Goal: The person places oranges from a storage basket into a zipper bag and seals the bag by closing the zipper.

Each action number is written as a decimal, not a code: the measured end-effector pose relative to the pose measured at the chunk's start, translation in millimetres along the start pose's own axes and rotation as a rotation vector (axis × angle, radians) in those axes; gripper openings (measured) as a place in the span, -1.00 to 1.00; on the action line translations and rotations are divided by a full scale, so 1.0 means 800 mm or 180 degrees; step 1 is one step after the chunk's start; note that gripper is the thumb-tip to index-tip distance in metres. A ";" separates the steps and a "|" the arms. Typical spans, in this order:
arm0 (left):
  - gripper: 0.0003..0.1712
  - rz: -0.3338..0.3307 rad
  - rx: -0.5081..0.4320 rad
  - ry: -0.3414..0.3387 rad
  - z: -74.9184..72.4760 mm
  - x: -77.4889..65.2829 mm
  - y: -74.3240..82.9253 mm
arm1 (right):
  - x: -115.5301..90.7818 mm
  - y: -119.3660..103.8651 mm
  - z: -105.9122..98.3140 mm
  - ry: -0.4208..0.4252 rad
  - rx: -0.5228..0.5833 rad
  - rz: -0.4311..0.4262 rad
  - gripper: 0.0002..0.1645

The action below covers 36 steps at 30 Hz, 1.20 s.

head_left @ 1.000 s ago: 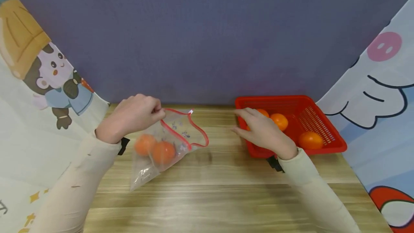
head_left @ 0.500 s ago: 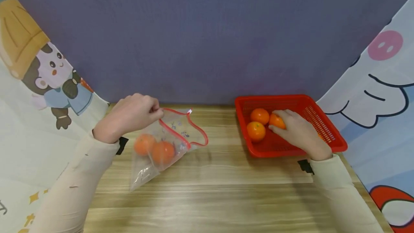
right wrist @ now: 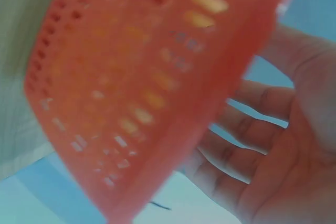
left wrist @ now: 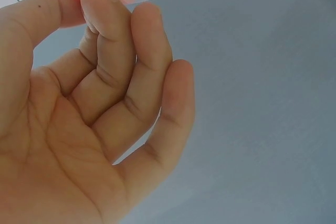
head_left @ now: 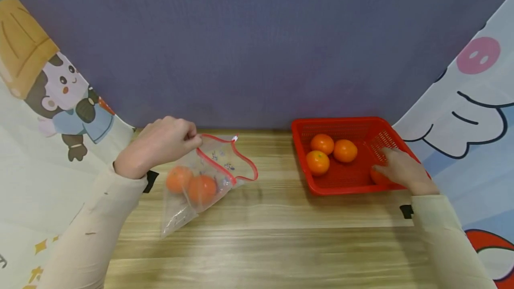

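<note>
My left hand [head_left: 162, 144] pinches the red-edged rim of a clear zip bag [head_left: 176, 217] at the left of the table. Its mouth gapes to the right, and two oranges [head_left: 202, 189] lie inside. In the left wrist view, the left thumb and index finger [left wrist: 102, 9] meet at the red edge. My right hand [head_left: 403, 168] reaches over the right side of a red plastic basket [head_left: 337, 190]. Thumb and fingers spread over a single orange [head_left: 379, 176], mostly covered by the hand. The basket wall hides the right fingertips in the right wrist view.
Three more oranges [head_left: 318, 163] sit together at the basket's left end. A wooden table [head_left: 273, 244] spreads in front, with a grey-blue panel [head_left: 257, 48] behind. Cartoon-printed sheets [head_left: 478, 115] flank both sides.
My right hand has moved right across the basket, from the left oranges, past the middle one, to the orange at the right. The left hand and bag have stayed almost still.
</note>
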State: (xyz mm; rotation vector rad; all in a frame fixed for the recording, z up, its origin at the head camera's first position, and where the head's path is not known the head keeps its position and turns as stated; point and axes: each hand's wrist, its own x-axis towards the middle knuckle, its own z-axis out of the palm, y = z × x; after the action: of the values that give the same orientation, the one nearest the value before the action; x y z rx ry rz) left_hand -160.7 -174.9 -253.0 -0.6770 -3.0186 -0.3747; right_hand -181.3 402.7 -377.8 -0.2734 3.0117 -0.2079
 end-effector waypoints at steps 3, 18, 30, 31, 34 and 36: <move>-0.59 -0.0008 -0.0005 -0.0012 0.000 -0.001 0.000 | 0.002 0.012 0.006 -0.0032 0.0018 -0.0015 -0.26; -0.58 -0.0013 -0.0033 -0.0050 0.001 -0.002 0.001 | 0.001 0.031 0.014 -0.0438 0.0130 0.0557 -0.32; -0.58 -0.0017 -0.0019 -0.0051 0.001 -0.003 0.001 | 0.003 0.020 0.015 -0.0451 0.0142 0.0601 -0.45; -0.58 -0.0018 -0.0026 -0.0054 0.001 -0.003 0.001 | 0.003 0.019 0.014 -0.0413 0.0129 0.0592 -0.45; -0.58 -0.0025 -0.0041 -0.0052 0.002 -0.002 0.001 | 0.005 0.011 0.012 -0.0282 0.0095 0.0536 -0.42; -0.57 -0.0025 -0.0042 -0.0048 0.002 -0.002 0.001 | 0.007 0.005 0.009 -0.0158 0.0068 0.0479 -0.40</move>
State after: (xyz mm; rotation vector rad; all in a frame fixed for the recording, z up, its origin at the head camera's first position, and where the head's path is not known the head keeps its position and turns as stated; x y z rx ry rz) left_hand -158.8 -174.2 -254.5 -0.6722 -3.0364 -0.3919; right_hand -186.5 404.6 -386.1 -0.0487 2.9618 -0.2163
